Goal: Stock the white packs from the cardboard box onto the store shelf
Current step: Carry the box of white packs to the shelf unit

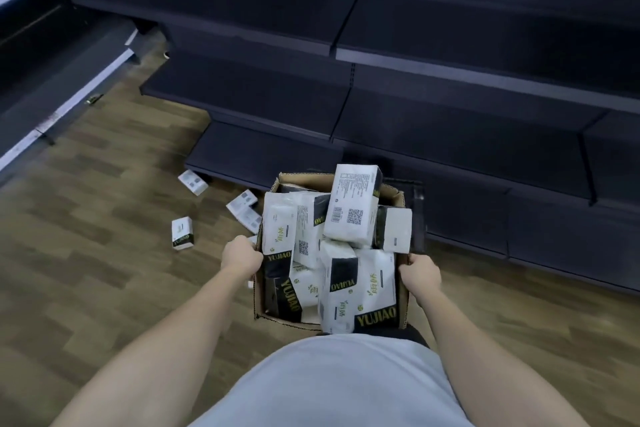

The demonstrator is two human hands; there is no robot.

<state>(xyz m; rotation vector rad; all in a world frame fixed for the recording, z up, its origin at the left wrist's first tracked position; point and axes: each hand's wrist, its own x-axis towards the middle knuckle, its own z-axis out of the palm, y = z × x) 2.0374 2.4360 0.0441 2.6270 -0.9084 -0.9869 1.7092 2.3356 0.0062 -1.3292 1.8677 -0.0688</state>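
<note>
A brown cardboard box (402, 302) is held in front of my body, above the wooden floor. It is heaped with several white packs (353, 208) marked YUJIAO in black and gold. My left hand (241, 255) grips the box's left wall, fingers curled over the rim. At the opposite side my right hand (419, 276) grips the right wall the same way. The dark store shelf (460, 135) stands just beyond the box, its tiers bare.
Three white packs (182, 233) lie loose on the floor to the left of the box, near the shelf's base (256, 156). Another shelving unit (52, 80) with a pale edge strip runs along the left.
</note>
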